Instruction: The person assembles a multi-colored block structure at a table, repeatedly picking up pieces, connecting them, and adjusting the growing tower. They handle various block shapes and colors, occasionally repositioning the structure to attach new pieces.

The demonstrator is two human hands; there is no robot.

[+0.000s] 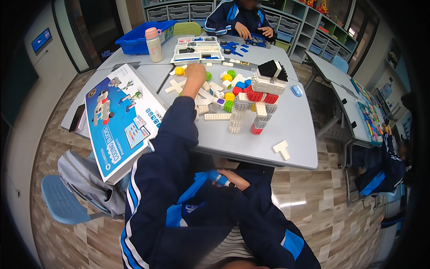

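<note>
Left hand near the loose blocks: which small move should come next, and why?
Perhaps the left hand should take a loose block, if it holds none: it is near several, its grip is hidden, and the right hand holds a blue piece.

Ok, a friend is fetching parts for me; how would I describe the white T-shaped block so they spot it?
On the pale grey table, find the standing block figure with the black top, right of the block pile. The white T-shaped block lies in front of it, by the table's near right corner. Unlike the piled blocks, it lies alone.
</note>
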